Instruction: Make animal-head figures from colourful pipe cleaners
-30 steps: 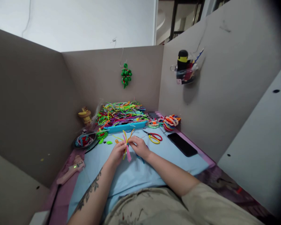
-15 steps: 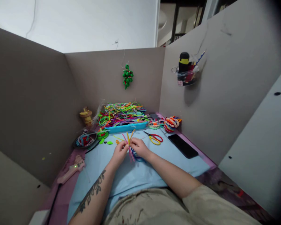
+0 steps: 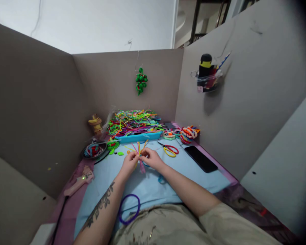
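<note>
Over the middle of the desk (image 3: 193, 177), the left hand (image 3: 129, 163) and the right hand (image 3: 151, 158) meet fingertip to fingertip, both pinched shut on a small bundle of stems (image 3: 140, 154). The left fingers curl around the bundle from the left; the right thumb and forefinger grip it from the right. The knuckles of both hands sit just above the blue mat (image 3: 148, 190) that covers the desk.

Grey panels wall the desk on three sides. A green bead cluster (image 3: 141, 81) hangs on the back panel, and a clear cup (image 3: 207, 81) with a bottle is fixed to the right one. At the back a blue tray (image 3: 140, 137) holds a heap of coloured stems. Scissors (image 3: 169, 149) with red and yellow handles lie just right of the hands, and a phone (image 3: 201, 158) lies farther right, near the panel. A dark bowl (image 3: 94, 150) stands at the left, with a pink glue gun (image 3: 79, 179) nearer the front. A purple loop (image 3: 129, 208) lies on the mat near the left forearm.

The bundle is thin pink, yellow and orange stems, held at their crossing so that the tips fan out upward and a pink end hangs below the hands.
</note>
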{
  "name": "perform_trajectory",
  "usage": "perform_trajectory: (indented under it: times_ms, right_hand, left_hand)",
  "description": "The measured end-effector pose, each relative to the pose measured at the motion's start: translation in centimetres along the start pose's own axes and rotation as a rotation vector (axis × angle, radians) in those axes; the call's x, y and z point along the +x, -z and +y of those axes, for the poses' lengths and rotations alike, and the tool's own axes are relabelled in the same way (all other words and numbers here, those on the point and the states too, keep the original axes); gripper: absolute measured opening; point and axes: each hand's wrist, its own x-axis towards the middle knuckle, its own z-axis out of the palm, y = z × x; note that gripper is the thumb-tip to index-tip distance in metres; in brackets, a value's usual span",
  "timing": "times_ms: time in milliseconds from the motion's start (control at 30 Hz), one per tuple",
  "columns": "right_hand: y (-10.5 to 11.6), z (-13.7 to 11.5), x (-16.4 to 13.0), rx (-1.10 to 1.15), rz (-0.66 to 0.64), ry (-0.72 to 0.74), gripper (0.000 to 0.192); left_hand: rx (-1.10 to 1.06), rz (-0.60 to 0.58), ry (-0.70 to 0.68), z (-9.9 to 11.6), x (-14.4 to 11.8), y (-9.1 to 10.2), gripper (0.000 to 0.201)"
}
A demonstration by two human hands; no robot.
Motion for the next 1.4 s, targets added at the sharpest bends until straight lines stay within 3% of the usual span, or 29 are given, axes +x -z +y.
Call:
perform_trajectory:
  times_ms: [100, 233, 533, 633, 733, 867, 967, 1067, 1233, 1300, 1400]
  right_hand:
    - [0.1, -0.8, -0.4, -0.120, -0.028, 0.081, 0.017]
    - [0.3, -1.0, -0.7, -0.210, -0.070, 0.173, 0.036]
    - [2.1, 0.3, 0.0, -0.129, -0.319, 0.094, 0.039]
    - [2.4, 0.1, 0.1, -0.186, -0.269, 0.146, 0.026]
    - [1.9, -0.2, 0.0, -0.281, -0.136, 0.298, 0.015]
    - [1.1, -0.4, -0.2, -0.354, -0.053, 0.422, 0.011]
    - [0.6, -0.4, -0.2, -0.336, 0.000, 0.381, 0.012]
    - [0.0, -0.1, -0.2, -0.181, 0.045, 0.197, 0.014]
    - [-0.9, 1.2, 0.0, 0.168, -0.110, -0.098, 0.016]
    - [-0.9, 1.3, 0.1, 0.155, -0.133, -0.112, 0.016]
    - [-0.2, 0.2, -0.2, -0.100, 0.106, 0.056, 0.015]
  left_hand:
    - [-0.182, 0.004, 0.074, 0.3, 0.0, -0.1, 0.023]
    - [-0.256, 0.040, 0.122, 0.9, -0.1, 0.1, 0.023]
    - [-0.331, -0.020, 0.203, 0.3, 0.1, 0.8, 0.022]
    - [-0.393, -0.086, 0.281, 0.0, 0.0, 0.8, 0.019]
    - [-0.520, -0.139, 0.361, 0.2, -0.3, 0.5, 0.015]
    - [-0.623, -0.172, 0.377, 0.8, -0.7, -0.2, 0.014]
    - [-0.497, -0.150, 0.272, 0.9, -0.7, -0.6, 0.017]
    - [-0.188, -0.074, 0.043, 1.1, -0.8, -0.6, 0.021]
    - [0.416, -0.011, -0.344, 1.7, -1.3, -0.1, 0.015]
    - [0.488, -0.014, -0.375, 1.6, -1.2, 0.0, 0.015]
    - [0.372, 0.045, -0.259, 0.8, -0.6, 0.1, 0.017]
